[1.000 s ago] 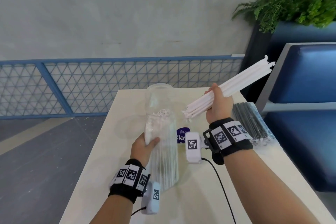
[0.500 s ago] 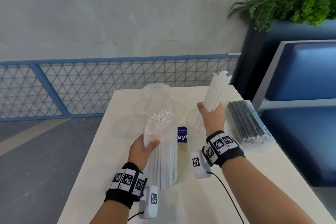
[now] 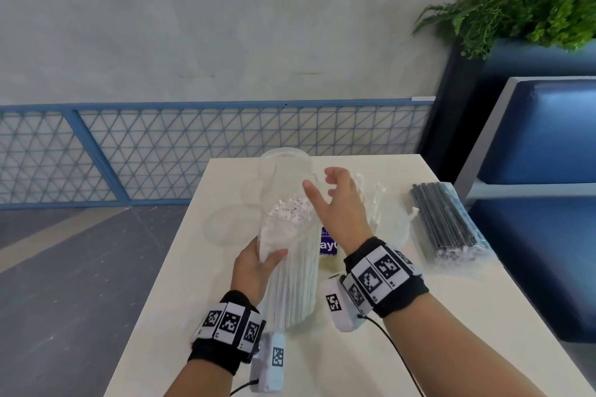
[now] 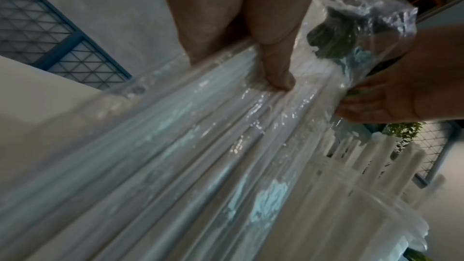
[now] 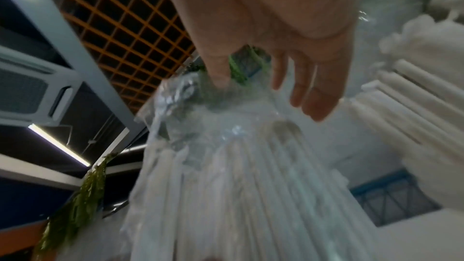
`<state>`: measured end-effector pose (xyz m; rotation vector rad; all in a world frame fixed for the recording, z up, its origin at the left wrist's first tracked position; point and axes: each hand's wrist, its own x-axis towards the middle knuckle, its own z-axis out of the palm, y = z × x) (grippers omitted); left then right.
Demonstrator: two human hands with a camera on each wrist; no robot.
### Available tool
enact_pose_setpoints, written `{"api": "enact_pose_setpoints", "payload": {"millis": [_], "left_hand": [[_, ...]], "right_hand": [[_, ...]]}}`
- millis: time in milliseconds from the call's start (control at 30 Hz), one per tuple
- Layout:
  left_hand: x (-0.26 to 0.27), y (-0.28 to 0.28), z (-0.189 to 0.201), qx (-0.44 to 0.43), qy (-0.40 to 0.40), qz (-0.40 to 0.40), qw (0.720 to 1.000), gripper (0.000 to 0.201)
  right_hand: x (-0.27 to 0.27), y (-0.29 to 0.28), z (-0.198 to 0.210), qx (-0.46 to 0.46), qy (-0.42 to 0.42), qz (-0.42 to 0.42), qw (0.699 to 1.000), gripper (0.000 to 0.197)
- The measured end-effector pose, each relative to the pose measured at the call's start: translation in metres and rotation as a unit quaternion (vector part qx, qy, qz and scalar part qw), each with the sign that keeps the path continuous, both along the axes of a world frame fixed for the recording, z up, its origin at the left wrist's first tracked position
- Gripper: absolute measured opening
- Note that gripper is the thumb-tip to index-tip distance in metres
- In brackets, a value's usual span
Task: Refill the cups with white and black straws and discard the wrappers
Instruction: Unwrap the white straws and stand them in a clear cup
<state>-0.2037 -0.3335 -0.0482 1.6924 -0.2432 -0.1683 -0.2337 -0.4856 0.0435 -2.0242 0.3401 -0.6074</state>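
Head view: the left hand (image 3: 254, 267) is gripping a clear plastic wrapper (image 3: 283, 203) of white straws (image 3: 292, 287), standing upright on the white table (image 3: 387, 348). Fingers and thumb are curling round the pack at about mid-height. The open top of the wrapper is rising empty above the straw ends.

The right hand (image 3: 342, 209) is hovering at the upper part of the wrapper, fingers spread and loose, holding nothing. Whether the fingertips are touching the plastic cannot be told from this view.

Behind the right hand a clear cup (image 3: 396, 229) is standing on the table with loose white straws (image 3: 374, 200) leaning in it. To the right, well apart from both hands, a sealed pack of black straws (image 3: 448, 219) is lying flat near the table's right edge. A small blue card (image 3: 329, 243) is showing between the wrapper and the cup.

Left wrist view: the thumb (image 4: 276, 62) is pressing into the wrapper (image 4: 200, 146), denting the plastic over the straws. The right hand (image 4: 401, 94) is reaching in at the wrapper's open end.

Right wrist view: the right hand's fingers (image 5: 311, 94) are extending, relaxed and apart, just over the crumpled mouth of the wrapper (image 5: 200, 118). The straws in the cup (image 5: 414, 96) are standing to the right.
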Motion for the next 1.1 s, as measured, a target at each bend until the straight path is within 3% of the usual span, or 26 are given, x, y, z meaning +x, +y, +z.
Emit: {"api": "enact_pose_setpoints", "payload": {"millis": [100,233,300,433,467,533,600,667,867,967,1100], "left_hand": [[-0.004,0.002,0.004,0.003,-0.011,-0.006,1.000,0.034],[-0.003,0.005,0.005,0.013,-0.017,-0.020,1.000,0.078],[0.000,0.003,0.009,-0.002,-0.020,-0.009,1.000,0.089],[0.003,-0.002,0.010,-0.037,-0.016,0.023,0.999,0.079],[0.004,-0.002,0.009,-0.042,-0.016,0.027,0.999,0.075],[0.003,-0.003,0.008,-0.047,-0.016,0.029,0.998,0.072],[0.003,-0.005,0.008,-0.050,-0.015,0.032,0.998,0.072],[0.004,-0.006,0.006,-0.060,-0.014,0.034,0.998,0.071],[0.004,-0.005,0.003,-0.050,-0.014,0.017,0.998,0.061],[0.004,-0.003,0.000,-0.062,-0.009,0.010,0.998,0.064],[0.006,0.000,0.002,-0.037,-0.022,-0.001,0.999,0.067]], "right_hand": [[0.003,0.004,-0.008,-0.016,0.119,0.033,0.992,0.068],[0.001,0.003,-0.013,0.068,0.121,0.098,0.986,0.051],[0.000,0.004,-0.013,0.090,0.113,0.116,0.983,0.044],[-0.001,0.003,-0.017,0.148,0.065,0.119,0.980,0.039],[-0.002,0.003,-0.016,0.110,0.040,0.094,0.989,0.042],[-0.006,0.003,-0.012,-0.070,-0.027,0.046,0.996,0.045],[-0.008,0.006,-0.007,-0.212,-0.088,0.073,0.971,0.039],[-0.008,0.007,-0.004,-0.276,-0.062,0.122,0.951,0.032],[-0.003,0.000,-0.005,-0.276,0.150,0.160,0.936,0.070],[0.002,-0.003,-0.004,-0.253,0.173,0.167,0.937,0.073],[0.005,-0.005,-0.010,-0.190,0.157,0.159,0.956,0.063]]}}
